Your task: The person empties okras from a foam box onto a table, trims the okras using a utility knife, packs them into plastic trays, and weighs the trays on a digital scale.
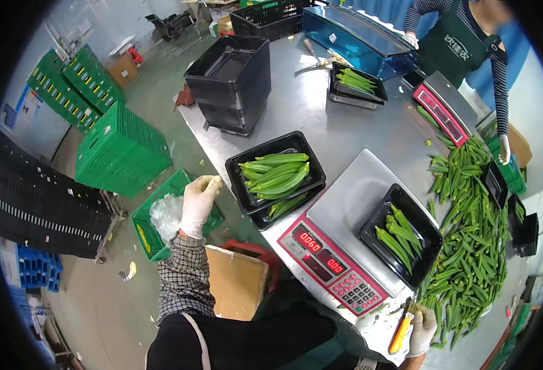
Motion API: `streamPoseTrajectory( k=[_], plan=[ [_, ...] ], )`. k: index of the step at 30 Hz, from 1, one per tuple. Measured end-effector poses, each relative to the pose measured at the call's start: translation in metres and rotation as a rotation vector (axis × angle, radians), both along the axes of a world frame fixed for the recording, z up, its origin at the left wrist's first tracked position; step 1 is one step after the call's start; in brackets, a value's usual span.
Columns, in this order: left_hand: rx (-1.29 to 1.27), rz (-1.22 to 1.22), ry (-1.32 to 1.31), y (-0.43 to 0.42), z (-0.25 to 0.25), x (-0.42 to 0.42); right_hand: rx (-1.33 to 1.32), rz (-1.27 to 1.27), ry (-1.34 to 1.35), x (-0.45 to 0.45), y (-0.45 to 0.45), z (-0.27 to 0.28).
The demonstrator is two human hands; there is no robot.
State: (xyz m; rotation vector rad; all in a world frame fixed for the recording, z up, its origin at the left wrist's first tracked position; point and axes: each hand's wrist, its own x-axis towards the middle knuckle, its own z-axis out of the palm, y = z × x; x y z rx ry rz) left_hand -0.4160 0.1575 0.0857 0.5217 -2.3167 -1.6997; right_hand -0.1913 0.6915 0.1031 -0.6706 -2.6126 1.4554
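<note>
Green crates (123, 151) stand stacked on the floor beyond a metal table (289, 114), whose surface is smooth and reflects light. On its near side a scale (358, 191) reads 0.060 and 0.00 in red digits; its pan bears a glossy black tray (430, 266) with a few loose okra pods (401, 231), slim, tapered and bright green, their ends paler. Just beside the scale, a fuller tray (234, 161) sits over another, which is mostly hidden, so only some of its pods show.

The left hand (199, 200), in a whitish glove, is near the fuller tray's edge, fingers curled and tips drawn together. By the scale's near corner, the gloved right hand (423, 330) is against an orange-handled tool (400, 335); I cannot tell whether its fingers are clamped on it, and the tool's working end is unclear. Beyond the scale spreads an okra heap (469, 246), the lowest layers buried. Across the table a co-worker (453, 46) is cut off by the dark rim of the view, face blurred
</note>
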Motion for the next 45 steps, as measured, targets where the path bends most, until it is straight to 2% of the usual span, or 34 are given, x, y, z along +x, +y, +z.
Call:
streamPoseTrajectory(
  k=[1, 8, 13, 15, 16, 18, 20, 21, 22, 23, 29, 30, 39, 42, 44, 45],
  plan=[
    [0.064, 0.012, -0.017, 0.000, 0.000, 0.002, -0.003, 0.000, -0.009, -0.002, 0.000, 0.001],
    [-0.074, 0.027, 0.145, 0.014, 0.013, 0.000, 0.136, 0.053, -0.023, -0.013, -0.016, 0.027],
    [-0.061, -0.036, 0.292, 0.055, 0.043, 0.001, 0.348, 0.342, 0.115, -0.049, -0.048, 0.094],
    [-0.064, -0.122, 0.349, 0.076, 0.053, 0.008, 0.317, 0.478, 0.203, -0.062, -0.074, 0.132],
    [-0.067, -0.175, 0.368, 0.092, 0.058, 0.014, 0.409, 0.640, 0.269, -0.067, -0.083, 0.149],
    [-0.075, -0.303, 0.394, 0.130, 0.067, 0.031, 0.308, 0.842, 0.290, -0.081, -0.120, 0.190],
    [0.017, -0.474, 0.347, 0.168, 0.067, 0.050, 0.513, 0.994, 0.519, -0.058, -0.144, 0.215],
    [-0.037, -0.576, 0.322, 0.185, 0.068, 0.061, 0.636, 0.989, 0.567, -0.045, -0.154, 0.225],
    [0.052, -0.640, 0.322, 0.206, 0.064, 0.072, 0.726, 0.995, 0.609, -0.038, -0.163, 0.229],
    [0.127, -0.687, 0.322, 0.224, 0.063, 0.081, 0.776, 0.993, 0.618, -0.031, -0.167, 0.232],
    [0.050, -1.039, 0.292, 0.303, 0.072, 0.123, 0.866, 0.958, 0.647, -0.009, -0.176, 0.220],
    [0.035, -1.089, 0.354, 0.315, 0.070, 0.128, 0.875, 0.949, 0.646, -0.009, -0.174, 0.219],
    [0.001, -1.461, 0.278, 0.423, 0.068, 0.177, 0.861, 0.865, 0.575, -0.003, -0.120, 0.203],
    [0.011, -1.541, 0.235, 0.451, 0.069, 0.182, 0.729, 0.728, 0.438, 0.000, -0.055, 0.181],
    [-0.104, -1.576, 0.165, 0.460, 0.071, 0.182, 0.476, 0.611, 0.362, 0.015, 0.053, 0.145],
    [-0.168, -1.592, 0.097, 0.462, 0.074, 0.179, 0.522, 0.616, 0.235, 0.017, 0.097, 0.124]
  ],
)
